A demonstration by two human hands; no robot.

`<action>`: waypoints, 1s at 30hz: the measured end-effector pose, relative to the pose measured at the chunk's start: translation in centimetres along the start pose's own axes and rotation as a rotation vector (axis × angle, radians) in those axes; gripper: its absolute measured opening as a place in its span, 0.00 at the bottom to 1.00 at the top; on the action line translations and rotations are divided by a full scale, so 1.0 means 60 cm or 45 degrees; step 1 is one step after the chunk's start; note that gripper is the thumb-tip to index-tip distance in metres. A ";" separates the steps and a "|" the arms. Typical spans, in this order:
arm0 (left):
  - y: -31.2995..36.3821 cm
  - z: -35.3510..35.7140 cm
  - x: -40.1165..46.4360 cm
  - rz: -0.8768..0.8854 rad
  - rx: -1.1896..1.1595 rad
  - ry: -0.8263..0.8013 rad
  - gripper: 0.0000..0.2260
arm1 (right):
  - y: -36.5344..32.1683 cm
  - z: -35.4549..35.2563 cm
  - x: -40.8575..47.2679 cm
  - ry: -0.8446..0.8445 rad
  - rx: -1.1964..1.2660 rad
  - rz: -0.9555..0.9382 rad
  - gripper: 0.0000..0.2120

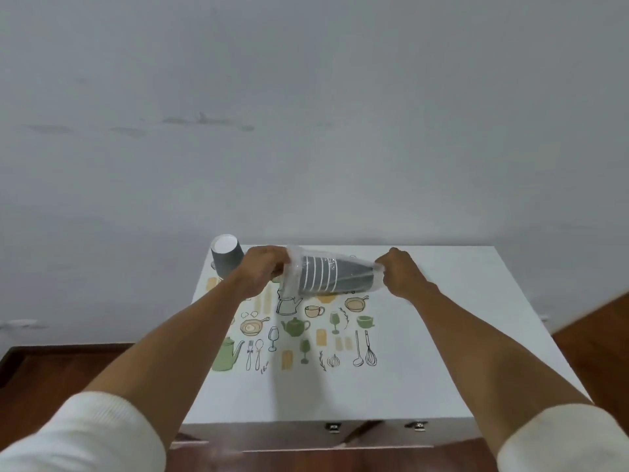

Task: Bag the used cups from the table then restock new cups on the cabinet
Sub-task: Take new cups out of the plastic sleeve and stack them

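Observation:
A stack of grey paper cups (pixel 332 275) with white rims lies sideways inside a clear plastic sleeve (pixel 293 277), held above the far part of the white cabinet top (pixel 442 335). My left hand (pixel 262 272) grips the open, rim end of the sleeve. My right hand (pixel 396 272) pinches the narrow closed end. One grey cup (pixel 227 256) stands upside down on the cabinet's far left corner, just left of my left hand.
The cabinet top carries a printed pattern of kitchenware (pixel 292 332). A plain wall (pixel 306 114) rises right behind it. Dark wooden floor (pixel 51 369) shows at left and right. Metal latches (pixel 333 427) sit on the cabinet's front edge.

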State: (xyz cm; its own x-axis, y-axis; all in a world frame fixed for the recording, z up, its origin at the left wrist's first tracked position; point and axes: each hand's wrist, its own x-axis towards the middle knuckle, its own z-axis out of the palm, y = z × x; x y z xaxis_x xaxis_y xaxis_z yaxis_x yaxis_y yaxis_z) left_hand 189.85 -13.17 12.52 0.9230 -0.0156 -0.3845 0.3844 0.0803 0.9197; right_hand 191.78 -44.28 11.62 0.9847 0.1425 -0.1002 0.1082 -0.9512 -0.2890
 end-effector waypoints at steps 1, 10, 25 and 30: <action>-0.009 -0.005 -0.001 0.003 0.021 -0.018 0.05 | -0.001 0.003 -0.009 0.023 -0.016 0.016 0.13; -0.025 -0.005 -0.004 -0.017 0.221 0.042 0.14 | 0.029 -0.026 -0.024 -0.138 -0.394 0.369 0.29; -0.021 0.030 -0.009 0.245 1.265 -0.131 0.39 | -0.022 0.005 0.020 -0.393 -0.256 -0.261 0.41; -0.007 0.021 -0.005 0.243 1.294 -0.125 0.39 | 0.014 -0.029 0.032 -0.517 -0.224 -0.154 0.46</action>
State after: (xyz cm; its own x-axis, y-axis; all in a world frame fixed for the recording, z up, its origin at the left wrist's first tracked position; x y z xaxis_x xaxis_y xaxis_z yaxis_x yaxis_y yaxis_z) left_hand 189.46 -14.43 12.36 0.9497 -0.1760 -0.2589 0.0220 -0.7873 0.6161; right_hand 194.00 -45.28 12.87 0.8341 0.3176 -0.4510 0.2749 -0.9482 -0.1593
